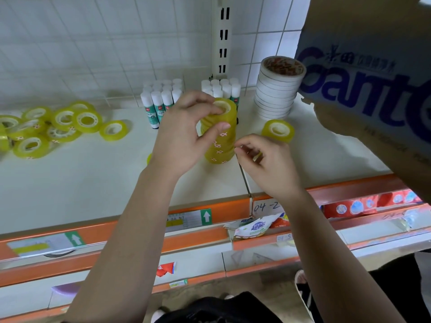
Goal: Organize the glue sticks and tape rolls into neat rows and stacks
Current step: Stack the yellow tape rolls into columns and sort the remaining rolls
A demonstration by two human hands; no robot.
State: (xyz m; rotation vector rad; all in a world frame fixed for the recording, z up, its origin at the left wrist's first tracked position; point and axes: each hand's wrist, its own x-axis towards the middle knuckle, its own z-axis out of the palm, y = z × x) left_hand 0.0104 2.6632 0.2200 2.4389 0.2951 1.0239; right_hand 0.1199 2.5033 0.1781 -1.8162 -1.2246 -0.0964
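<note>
Head view of a white shelf (93,183) with an orange front rail. At centre stands a stack of yellow tape rolls (220,134), upright and leaning slightly; it serves as the landmark here. The left hand (186,134) clasps the stack from the left side, its thumb pressed against the stack's front and its fingers curled over the open core of the top roll. The right hand (263,162) sits just right of the stack's base with fingertips pinched together; whether it holds anything cannot be told.

Just right of the stack, a single yellow tape roll (278,131) lies flat on the shelf, partly behind the right hand. Well to the left, a loose heap of yellow tape rolls (46,129) lies unsorted, one roll apart at the heap's near edge. Behind the stack stand two blocks of glue sticks: the left block of glue sticks (161,101) (white caps, green-labelled bodies) and the right block of glue sticks (224,88), which the stack and left hand partly hide. Behind and to the right rises a taller stack of white tape rolls (276,89), touching or nearly touching a cardboard box (373,89) with blue lettering that overhangs the shelf's right end. Below the rail, lower shelves hold packaged goods (256,226).
</note>
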